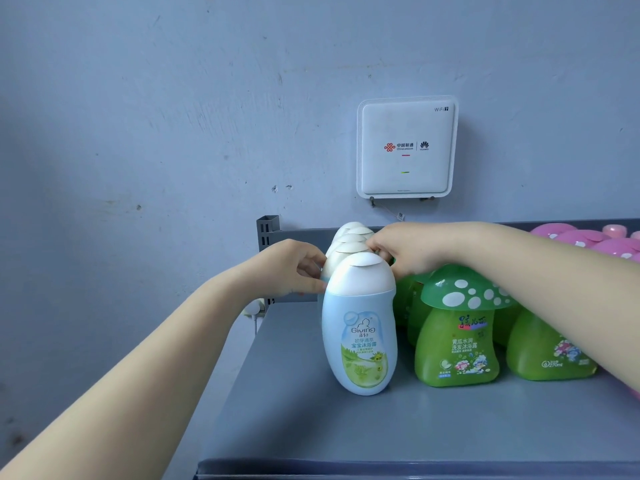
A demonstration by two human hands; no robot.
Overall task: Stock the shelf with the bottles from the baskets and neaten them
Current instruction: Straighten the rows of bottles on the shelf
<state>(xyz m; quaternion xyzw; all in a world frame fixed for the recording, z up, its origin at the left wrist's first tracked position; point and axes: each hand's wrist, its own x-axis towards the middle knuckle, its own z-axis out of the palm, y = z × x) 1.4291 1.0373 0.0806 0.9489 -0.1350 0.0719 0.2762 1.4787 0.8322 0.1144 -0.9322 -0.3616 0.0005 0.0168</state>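
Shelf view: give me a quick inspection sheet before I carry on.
Surface: grey shelf, bare at front left.
Job's things: blue bottles in one file running back to the wall; green bottles beside them; pink caps at far right.
Clutter: nothing seen.
Hands: left hand and right hand touch the white caps from either side, behind the front bottle; grip unclear.
Cables: thin cord under the router.
Surroundings: scuffed wall, router mounted on it, slotted upright.
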